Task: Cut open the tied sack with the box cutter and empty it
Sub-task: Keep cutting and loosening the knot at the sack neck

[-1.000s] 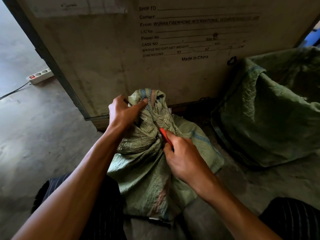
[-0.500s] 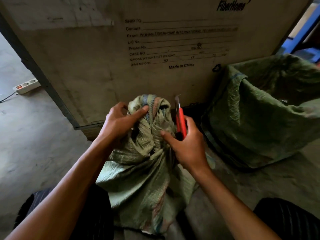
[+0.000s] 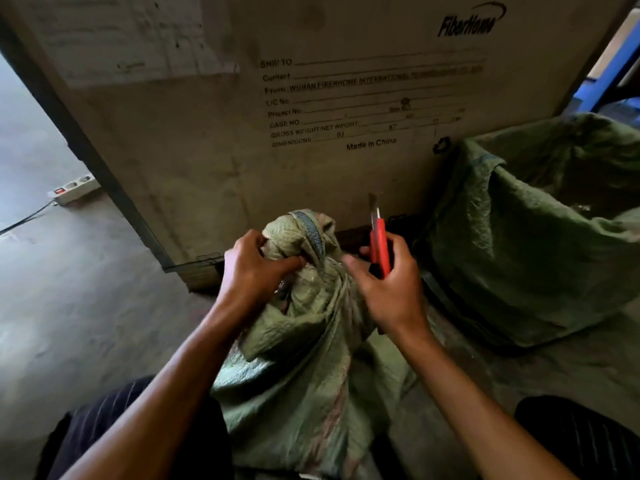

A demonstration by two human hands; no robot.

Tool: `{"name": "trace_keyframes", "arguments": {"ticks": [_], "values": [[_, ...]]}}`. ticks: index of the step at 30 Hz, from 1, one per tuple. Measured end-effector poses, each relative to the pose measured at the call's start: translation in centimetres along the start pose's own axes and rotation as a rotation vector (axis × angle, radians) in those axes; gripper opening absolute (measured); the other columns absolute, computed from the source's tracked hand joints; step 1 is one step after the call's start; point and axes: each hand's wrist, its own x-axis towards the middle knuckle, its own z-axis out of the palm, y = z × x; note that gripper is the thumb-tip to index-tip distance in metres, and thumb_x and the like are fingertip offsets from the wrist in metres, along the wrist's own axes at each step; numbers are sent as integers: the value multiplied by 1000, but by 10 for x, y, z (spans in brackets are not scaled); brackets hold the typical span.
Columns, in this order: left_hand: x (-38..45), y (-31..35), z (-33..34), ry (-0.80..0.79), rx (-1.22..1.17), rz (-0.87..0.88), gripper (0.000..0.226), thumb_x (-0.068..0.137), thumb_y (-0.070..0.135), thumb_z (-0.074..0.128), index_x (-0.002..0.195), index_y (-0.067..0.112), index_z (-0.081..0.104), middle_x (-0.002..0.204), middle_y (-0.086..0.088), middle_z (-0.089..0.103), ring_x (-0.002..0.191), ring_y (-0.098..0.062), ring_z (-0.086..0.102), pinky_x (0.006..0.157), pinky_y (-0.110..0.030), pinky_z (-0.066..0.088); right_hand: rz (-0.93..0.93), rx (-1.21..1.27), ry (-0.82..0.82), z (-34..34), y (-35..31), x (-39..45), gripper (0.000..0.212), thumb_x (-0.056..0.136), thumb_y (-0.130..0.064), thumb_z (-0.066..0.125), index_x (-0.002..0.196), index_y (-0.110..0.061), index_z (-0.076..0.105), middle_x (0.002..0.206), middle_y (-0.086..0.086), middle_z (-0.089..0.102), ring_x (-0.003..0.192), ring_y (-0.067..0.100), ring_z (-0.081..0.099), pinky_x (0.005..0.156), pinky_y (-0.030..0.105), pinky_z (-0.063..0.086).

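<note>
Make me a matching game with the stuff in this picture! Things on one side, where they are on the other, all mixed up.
Things:
1. box cutter
2. tied sack
3. power strip
4. open green sack

Places:
A. on the floor at far left, beside the crate
B. in the right hand, blade up
C. standing at right, mouth open
D. between the knees, its neck gripped by the left hand

Pairs: 1-B, 2-D, 3-A, 4-C
</note>
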Motion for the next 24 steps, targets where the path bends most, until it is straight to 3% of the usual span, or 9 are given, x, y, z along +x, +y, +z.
{"name": "trace_keyframes", "arguments": {"ticks": [4, 8, 10, 12, 14, 16, 19, 22, 24], "values": [[-6, 11, 6, -248, -225, -98, 66, 39, 43, 87, 90, 8, 65, 85, -13, 74, 76, -27, 71, 74, -51, 59, -25, 107, -85, 15, -1, -21, 65, 66, -25, 83, 121, -27, 48, 101, -21, 59, 93, -14, 59, 77, 7, 48], [0, 17, -6, -594, -391, -5, 20, 77, 9, 72, 89, 7, 56, 78, -5, 69, 78, -20, 64, 77, -40, 58, -3, 165, -14, 6, 9, -12, 59, 72, -11, 77, 120, -30, 46, 101, -18, 60, 90, -14, 60, 73, 5, 48], [8, 13, -11, -592, -342, 93, 40, 67, 15, 76, 101, 12, 57, 79, -4, 71, 78, -19, 64, 71, -27, 55, -20, 153, -30, -1, 10, -8, 55, 75, -7, 73, 117, -32, 46, 99, -20, 59, 86, -15, 59, 73, 6, 49], [12, 14, -12, -597, -280, 164, 66, 64, 22, 80, 124, 20, 53, 82, -5, 69, 78, -15, 62, 74, -26, 50, -49, 144, -66, -4, 7, -5, 54, 77, -4, 72, 116, -31, 47, 97, -18, 60, 83, -13, 60, 72, 8, 50], [12, 18, -10, -628, -198, 253, 63, 67, 25, 79, 126, 22, 57, 89, 1, 70, 85, -12, 64, 80, -24, 49, -70, 130, -102, -7, 6, 0, 54, 76, -4, 73, 118, -27, 49, 101, -12, 62, 84, -8, 62, 72, 10, 51], [14, 19, -10, -583, -200, 252, 55, 64, 27, 80, 115, 16, 63, 101, -1, 73, 97, -14, 68, 87, -28, 53, -62, 122, -118, -8, 6, 4, 53, 74, -7, 76, 118, -24, 51, 100, -4, 65, 75, -3, 63, 64, 12, 50], [18, 12, -3, -366, -174, 198, 55, 57, 42, 86, 96, 12, 62, 93, -10, 73, 90, -27, 69, 80, -44, 57, -9, 59, -57, -9, 1, 6, 42, 77, -18, 73, 115, -19, 54, 91, -3, 66, 80, 4, 63, 69, 22, 51], [21, 4, 6, -38, 75, 90, 48, 59, 50, 84, 87, 16, 65, 85, -4, 70, 80, -21, 65, 65, -32, 51, 11, 30, 12, -16, -14, 2, 21, 87, -26, 61, 99, -10, 58, 66, 9, 53, 57, 18, 53, 54, 37, 47], [21, 2, 8, 20, 136, 37, 45, 60, 51, 82, 85, 16, 67, 83, -3, 68, 79, -19, 63, 60, -28, 46, 106, 138, -51, -17, -26, -8, 24, 92, -29, 52, 86, -6, 54, 56, 12, 46, 44, 18, 47, 42, 32, 41]]}}
